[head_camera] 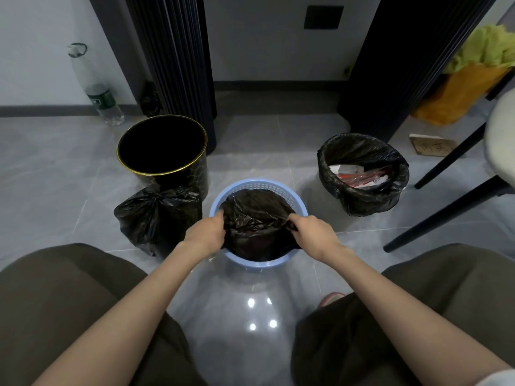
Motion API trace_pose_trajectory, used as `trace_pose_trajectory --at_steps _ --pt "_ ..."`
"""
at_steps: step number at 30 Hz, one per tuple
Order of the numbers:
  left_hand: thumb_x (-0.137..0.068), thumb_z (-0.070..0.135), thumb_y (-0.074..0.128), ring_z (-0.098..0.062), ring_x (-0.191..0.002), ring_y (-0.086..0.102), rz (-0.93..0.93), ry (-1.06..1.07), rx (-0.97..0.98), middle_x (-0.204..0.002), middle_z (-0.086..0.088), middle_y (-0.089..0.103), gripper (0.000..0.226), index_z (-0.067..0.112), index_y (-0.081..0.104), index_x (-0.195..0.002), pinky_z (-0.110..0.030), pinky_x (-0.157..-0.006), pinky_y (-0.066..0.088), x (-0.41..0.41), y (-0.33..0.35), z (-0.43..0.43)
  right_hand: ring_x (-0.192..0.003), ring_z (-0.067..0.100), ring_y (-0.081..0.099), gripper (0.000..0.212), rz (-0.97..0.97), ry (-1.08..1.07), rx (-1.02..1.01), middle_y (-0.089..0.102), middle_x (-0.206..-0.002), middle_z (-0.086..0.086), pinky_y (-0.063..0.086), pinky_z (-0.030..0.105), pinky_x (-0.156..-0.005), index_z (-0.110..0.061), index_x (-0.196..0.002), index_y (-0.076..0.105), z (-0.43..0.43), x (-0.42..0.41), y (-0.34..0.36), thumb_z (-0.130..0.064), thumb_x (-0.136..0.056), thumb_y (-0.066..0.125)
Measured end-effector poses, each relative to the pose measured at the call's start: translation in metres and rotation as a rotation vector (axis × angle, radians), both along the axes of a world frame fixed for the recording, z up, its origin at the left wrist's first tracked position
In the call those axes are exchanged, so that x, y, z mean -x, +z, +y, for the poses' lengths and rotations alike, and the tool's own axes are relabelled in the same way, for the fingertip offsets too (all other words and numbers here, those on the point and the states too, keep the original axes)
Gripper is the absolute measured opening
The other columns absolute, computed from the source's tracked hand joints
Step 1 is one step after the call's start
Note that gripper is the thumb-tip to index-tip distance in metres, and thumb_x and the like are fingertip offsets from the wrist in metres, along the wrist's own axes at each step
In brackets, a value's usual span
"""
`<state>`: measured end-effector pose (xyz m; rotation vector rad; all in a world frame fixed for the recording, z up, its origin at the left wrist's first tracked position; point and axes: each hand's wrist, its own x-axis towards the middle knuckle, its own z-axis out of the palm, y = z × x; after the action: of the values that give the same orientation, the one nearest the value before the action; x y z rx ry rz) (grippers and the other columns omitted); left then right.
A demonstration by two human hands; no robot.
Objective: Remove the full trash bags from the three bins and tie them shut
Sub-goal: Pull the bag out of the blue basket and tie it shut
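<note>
At 6 o'clock of the floor, head view: blue basket [257,264] sits between the person's knees, black bag [256,218] inside it, mouth gathered inward off the rim. Left hand [204,232] pinches bag plastic at the basket's 9 o'clock, fingers curled tight on a fold. Right hand [315,231] does the same at 3 o'clock, fingers closed on the bag edge. Bag body sits down in the basket, not lifted.

Tied bag [157,215] lies on the floor at 9 o'clock of the basket, knot on top, touching the black bin [163,149], which is empty at 11 o'clock. Third bin [362,174] at 2 o'clock, well apart, its liner folded over the rim, paper and red wrappers inside, untouched.

Step, as judged: second bag of three, gathering the mouth before lift-out. Next move likely needs both edges pulled together at center, lifted straight up clear of the basket, then knotted; basket is light and may rise with the bag.
</note>
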<state>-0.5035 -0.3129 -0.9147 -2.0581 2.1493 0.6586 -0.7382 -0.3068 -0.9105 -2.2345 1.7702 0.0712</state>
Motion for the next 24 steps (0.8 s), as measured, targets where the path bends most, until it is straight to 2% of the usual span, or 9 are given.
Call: trace_pose_trajectory --at_steps 2,4,7,11,13,15,18,20,24 --pt "-0.094 0.016 0.042 -0.032 -0.094 0.061 -0.042 -0.022 -0.002 -0.105 -0.014 0.065 0.023 0.011 0.056 -0.111 -0.038 -0.074 0.048 0.001 0.004 0.000 -0.097 0.037 0.059 0.021 -0.060 -0.011 0.028 0.062 -0.109 0.012 0.049 0.042 -0.073 -0.013 -0.113 0.050 0.000 0.000 0.001 -0.019 -0.094 0.045" --pt "-0.093 0.014 0.043 -0.032 -0.095 0.061 0.024 -0.009 0.000 -0.102 -0.013 0.065 0.016 0.011 0.058 -0.096 -0.037 -0.073 0.047 0.004 0.005 0.000 -0.100 0.032 0.056 0.021 -0.152 0.029 0.026 0.053 -0.116 0.009 0.047 0.039 -0.076 -0.010 -0.114 0.051 0.001 -0.003 -0.004 -0.018 -0.096 0.045" --pt "-0.091 0.012 0.049 -0.030 -0.092 0.062 0.216 0.043 -0.027 -0.095 -0.012 0.066 0.012 0.016 0.053 -0.081 -0.034 -0.072 0.047 0.011 0.005 -0.002 -0.119 0.026 0.050 0.030 -0.368 0.004 -0.035 0.049 -0.131 0.010 0.039 0.030 -0.096 -0.003 -0.124 0.051 0.001 -0.014 -0.014 -0.017 -0.098 0.045" --pt "-0.086 0.011 0.055 -0.025 -0.086 0.064 0.346 0.134 -0.027 -0.088 -0.008 0.069 0.011 0.014 0.064 -0.081 -0.035 -0.074 0.052 0.014 0.006 -0.001 -0.083 0.025 0.058 0.007 -0.564 -0.116 -0.151 0.059 -0.087 0.008 0.041 0.031 -0.073 -0.011 -0.100 0.046 0.003 -0.031 -0.025 -0.015 -0.097 0.050" --pt "-0.084 0.012 0.058 -0.023 -0.083 0.066 0.369 0.151 -0.017 -0.084 -0.006 0.071 0.010 0.014 0.065 -0.079 -0.038 -0.077 0.054 0.013 0.003 -0.001 -0.077 0.022 0.059 0.017 -0.589 -0.089 -0.153 0.060 -0.083 0.007 0.046 0.033 -0.072 -0.016 -0.103 0.042 0.003 -0.034 -0.033 -0.014 -0.093 0.055" --pt "-0.083 0.012 0.060 -0.021 -0.081 0.067 0.407 0.149 -0.002 -0.083 -0.005 0.072 0.009 0.013 0.069 -0.081 -0.040 -0.078 0.055 0.010 0.002 -0.002 -0.076 0.009 0.061 0.039 -0.637 -0.050 -0.211 0.063 -0.084 -0.001 0.051 0.026 -0.077 -0.022 -0.124 0.041 0.001 -0.036 -0.034 -0.013 -0.091 0.060" --pt "-0.082 0.007 0.060 -0.017 -0.082 0.067 0.493 0.082 -0.006 -0.083 -0.002 0.072 0.012 0.014 0.071 -0.083 -0.035 -0.079 0.055 0.006 0.005 -0.002 -0.104 -0.010 0.053 0.066 -0.694 0.047 -0.277 0.057 -0.121 -0.018 0.040 0.013 -0.098 -0.032 -0.144 0.033 -0.002 -0.043 -0.031 -0.008 -0.089 0.062" --pt "-0.084 0.007 0.060 -0.018 -0.082 0.067 0.497 0.012 -0.013 -0.083 -0.002 0.072 0.013 0.013 0.071 -0.084 -0.033 -0.078 0.054 0.003 0.008 -0.002 -0.121 -0.001 0.046 0.060 -0.660 0.100 -0.259 0.053 -0.136 -0.010 0.034 0.017 -0.106 -0.028 -0.142 0.042 -0.004 -0.050 -0.036 -0.007 -0.089 0.062" --pt "-0.084 0.018 0.063 -0.019 -0.075 0.067 0.459 0.006 0.066 -0.075 -0.003 0.071 0.011 0.011 0.070 -0.079 -0.041 -0.074 0.054 -0.003 0.009 -0.004 -0.098 0.018 0.062 0.019 -0.603 0.055 -0.280 0.069 -0.101 0.007 0.047 0.031 -0.090 -0.009 -0.102 0.067 -0.003 -0.064 -0.040 -0.003 -0.091 0.052"
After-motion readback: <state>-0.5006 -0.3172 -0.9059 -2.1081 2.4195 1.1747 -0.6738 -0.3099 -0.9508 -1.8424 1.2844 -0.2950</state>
